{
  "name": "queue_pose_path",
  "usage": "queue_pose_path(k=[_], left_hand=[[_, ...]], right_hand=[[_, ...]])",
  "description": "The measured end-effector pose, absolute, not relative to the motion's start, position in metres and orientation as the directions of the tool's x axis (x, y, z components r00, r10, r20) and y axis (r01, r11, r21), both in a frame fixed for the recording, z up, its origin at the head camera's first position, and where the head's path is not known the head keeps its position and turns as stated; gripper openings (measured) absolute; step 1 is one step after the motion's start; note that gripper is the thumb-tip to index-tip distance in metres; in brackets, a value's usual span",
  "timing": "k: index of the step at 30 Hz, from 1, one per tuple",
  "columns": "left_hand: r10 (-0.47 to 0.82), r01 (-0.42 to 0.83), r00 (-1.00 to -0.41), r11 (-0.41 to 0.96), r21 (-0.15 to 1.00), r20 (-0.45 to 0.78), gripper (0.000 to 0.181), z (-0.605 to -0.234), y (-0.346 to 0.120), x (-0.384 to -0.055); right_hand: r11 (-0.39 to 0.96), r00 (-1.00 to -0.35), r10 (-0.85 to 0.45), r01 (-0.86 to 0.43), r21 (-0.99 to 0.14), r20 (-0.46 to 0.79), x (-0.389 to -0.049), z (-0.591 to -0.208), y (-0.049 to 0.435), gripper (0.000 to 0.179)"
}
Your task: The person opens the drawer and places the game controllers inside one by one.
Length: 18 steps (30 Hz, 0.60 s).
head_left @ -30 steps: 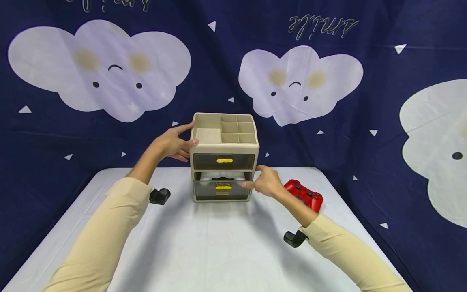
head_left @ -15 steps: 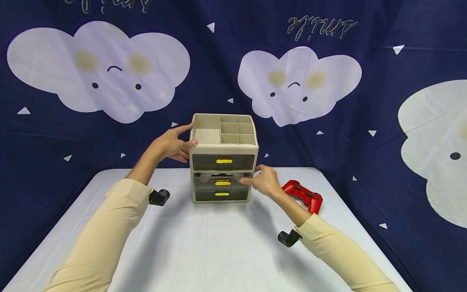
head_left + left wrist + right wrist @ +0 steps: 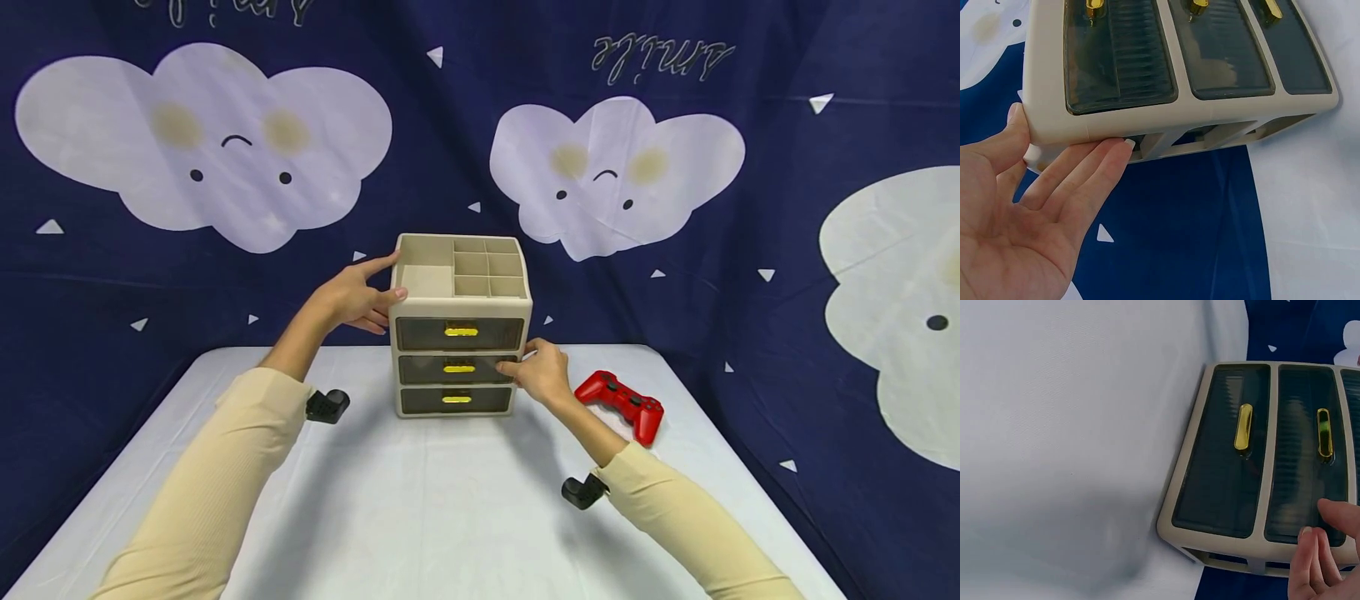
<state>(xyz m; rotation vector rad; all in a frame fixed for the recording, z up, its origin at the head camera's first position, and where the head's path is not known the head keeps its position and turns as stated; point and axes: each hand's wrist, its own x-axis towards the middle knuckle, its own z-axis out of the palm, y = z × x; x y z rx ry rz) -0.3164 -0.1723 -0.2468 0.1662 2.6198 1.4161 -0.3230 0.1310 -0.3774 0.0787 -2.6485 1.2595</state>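
Note:
A cream desk organizer [image 3: 460,308] with three dark see-through drawers stands on the table, all drawers closed flush. My left hand [image 3: 348,296] steadies its left side. In the left wrist view, the straight fingers [image 3: 1085,172] lie along the side wall and the thumb is at the edge. My right hand [image 3: 546,372] is at the right side, its thumb touching the front of the middle drawer [image 3: 431,370]. Its other fingers [image 3: 1310,565] lie by the organizer's side in the right wrist view. Each drawer has a gold handle [image 3: 1244,427].
A red game controller [image 3: 622,406] lies on the white-covered table [image 3: 420,508], right of the organizer and beside my right forearm. Behind the table hangs a dark blue cloth [image 3: 442,133] printed with clouds. The organizer's top has open compartments [image 3: 489,268].
The middle drawer has slid back from pulled out to flush, with my right thumb moving along on its front. The right forearm has shifted left. My left hand has stayed in place.

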Motion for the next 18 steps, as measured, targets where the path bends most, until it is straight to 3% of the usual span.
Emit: queue_pose_path(k=[18], left_hand=[[0.172,0.026,-0.982,0.556,0.831,-0.084,0.078,-0.2477,-0.1720,-0.3154]], right_hand=[[0.615,-0.973,0.049,-0.147,-0.774,0.224,-0.3259,-0.3795,0.1323,0.050]])
